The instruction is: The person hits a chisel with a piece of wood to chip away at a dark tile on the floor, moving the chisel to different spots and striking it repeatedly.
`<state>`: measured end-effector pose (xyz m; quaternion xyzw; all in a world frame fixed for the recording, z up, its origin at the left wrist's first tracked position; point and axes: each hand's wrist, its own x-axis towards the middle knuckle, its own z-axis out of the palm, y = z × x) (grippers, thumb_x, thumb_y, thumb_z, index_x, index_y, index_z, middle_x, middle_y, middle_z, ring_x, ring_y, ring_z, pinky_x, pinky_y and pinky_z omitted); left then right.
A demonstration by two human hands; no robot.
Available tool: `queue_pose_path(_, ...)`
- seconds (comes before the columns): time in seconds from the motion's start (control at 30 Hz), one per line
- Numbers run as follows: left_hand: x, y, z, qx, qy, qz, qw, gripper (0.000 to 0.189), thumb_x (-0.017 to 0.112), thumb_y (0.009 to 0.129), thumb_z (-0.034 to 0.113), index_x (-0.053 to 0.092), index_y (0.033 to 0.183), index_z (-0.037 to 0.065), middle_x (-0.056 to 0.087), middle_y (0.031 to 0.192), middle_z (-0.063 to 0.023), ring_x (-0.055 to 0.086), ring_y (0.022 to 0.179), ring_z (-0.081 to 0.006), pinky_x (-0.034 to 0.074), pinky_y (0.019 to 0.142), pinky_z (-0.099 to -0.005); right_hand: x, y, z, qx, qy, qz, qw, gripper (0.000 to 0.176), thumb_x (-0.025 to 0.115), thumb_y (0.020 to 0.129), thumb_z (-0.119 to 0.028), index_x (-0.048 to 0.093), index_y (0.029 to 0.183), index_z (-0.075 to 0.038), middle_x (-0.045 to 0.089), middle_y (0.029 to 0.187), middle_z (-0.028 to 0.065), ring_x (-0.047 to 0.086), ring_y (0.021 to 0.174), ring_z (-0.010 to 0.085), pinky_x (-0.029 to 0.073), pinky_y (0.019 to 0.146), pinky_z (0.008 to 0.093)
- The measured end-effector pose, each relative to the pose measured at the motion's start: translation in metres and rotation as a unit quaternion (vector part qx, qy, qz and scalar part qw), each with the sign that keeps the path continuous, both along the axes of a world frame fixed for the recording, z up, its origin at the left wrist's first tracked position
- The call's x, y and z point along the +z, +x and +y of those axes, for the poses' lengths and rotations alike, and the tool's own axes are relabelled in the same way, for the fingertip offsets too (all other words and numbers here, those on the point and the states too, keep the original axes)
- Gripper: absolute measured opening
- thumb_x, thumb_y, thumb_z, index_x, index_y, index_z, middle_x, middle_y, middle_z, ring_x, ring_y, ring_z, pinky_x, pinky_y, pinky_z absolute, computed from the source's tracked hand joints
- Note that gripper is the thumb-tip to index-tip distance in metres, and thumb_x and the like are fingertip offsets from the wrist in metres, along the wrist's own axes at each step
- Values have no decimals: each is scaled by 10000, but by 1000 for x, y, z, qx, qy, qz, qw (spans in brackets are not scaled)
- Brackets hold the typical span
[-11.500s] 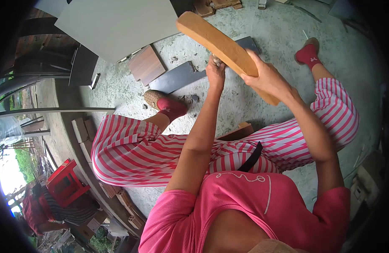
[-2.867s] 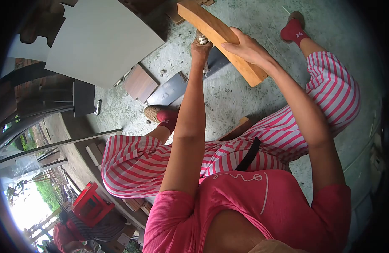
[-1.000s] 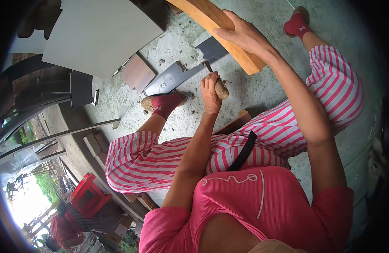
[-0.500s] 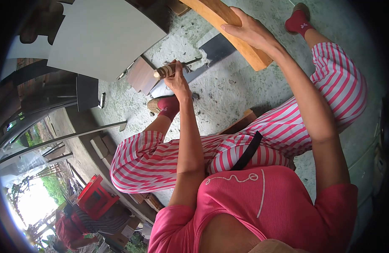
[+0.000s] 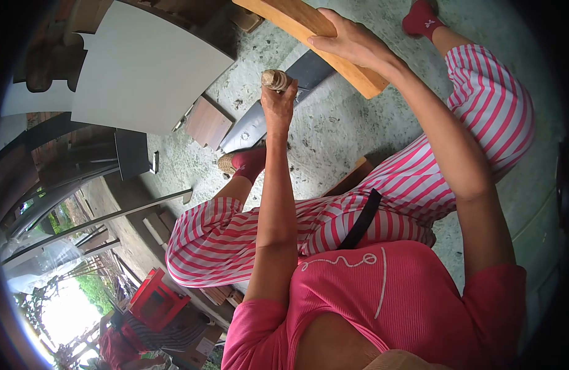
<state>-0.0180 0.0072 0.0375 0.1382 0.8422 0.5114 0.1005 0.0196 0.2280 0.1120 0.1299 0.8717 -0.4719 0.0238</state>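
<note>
My left hand (image 5: 277,111) is closed around the brown, banded handle of a chisel-like hand tool (image 5: 275,79). The handle's butt points up toward me, and its thin metal shaft is hidden behind the hand. Below it on the floor lies a long dark grey board (image 5: 309,66), its near end paler and glossy (image 5: 244,131). To the right and higher up, my right hand (image 5: 357,43) grips a thick orange-brown wooden plank (image 5: 290,20), thumb on the near side and fingers over the far edge. The plank slants over part of the board.
A brown wood-grain panel (image 5: 208,122) lies beside the board. A large pale sheet (image 5: 146,68) takes up the upper left. My feet stand on either side. Another person (image 5: 121,345) in red is near a red plastic stool (image 5: 155,301) at lower left.
My left hand has moved right and up along the board, and the tool has tipped from lying sideways to butt-up. The plank in my right hand has shifted slightly left in view.
</note>
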Motion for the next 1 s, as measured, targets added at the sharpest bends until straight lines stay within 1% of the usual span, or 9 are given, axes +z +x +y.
queue_pose_path(0.13,-4,-4,0,-11,-10,-3,1000,302,704,758,181,562,952,-1,630,836,-89,595,760,-173,479,716,-309,-2,1,0,-10,7,8,1000,847,592,771,-546,323,1380,-23,511,1242,253,524,1146,319,410,952,370)
queue_pose_path(0.2,-4,-6,0,-20,-35,4,999,303,706,756,184,560,946,-2,635,841,-99,602,766,-185,483,721,-316,-4,0,0,-8,15,9,1000,846,592,771,-545,323,1380,-22,508,1246,253,522,1149,319,408,953,370)
queue_pose_path(0.43,-12,-9,-2,-23,-31,-11,999,322,707,758,184,548,971,1,634,864,-104,602,776,-190,484,725,-319,-7,1,-1,4,8,-4,1000,847,595,772,-533,319,1381,-14,496,1261,255,513,1158,323,400,962,365)
queue_pose_path(0.53,-14,-10,-3,-18,-33,1,999,311,702,762,174,546,970,2,634,865,-100,603,777,-188,484,724,-316,-4,1,-2,-1,14,-5,1000,849,596,771,-531,317,1382,-12,500,1257,253,512,1159,321,399,962,365)
queue_pose_path(0.6,-15,-11,-4,-18,-14,10,1000,291,699,766,162,550,959,4,636,849,-97,605,771,-187,485,721,-314,-4,1,-2,0,11,-8,1000,849,597,771,-529,316,1382,-11,501,1256,252,511,1160,319,399,962,365)
queue_pose_path(0.87,-19,-15,-7,-22,-11,22,999,280,704,765,154,553,947,3,640,828,-94,612,759,-186,486,715,-310,-7,1,-2,14,1,-10,1000,844,594,774,-536,322,1381,-16,538,1209,249,553,1103,320,432,918,373)
queue_pose_path(1.0,-21,-16,-8,-14,-14,27,999,288,708,760,156,555,950,3,645,832,-100,618,770,-187,487,718,-310,-6,2,-3,13,2,-14,1000,839,595,774,-535,328,1379,-19,537,1209,248,551,1106,318,431,920,371)
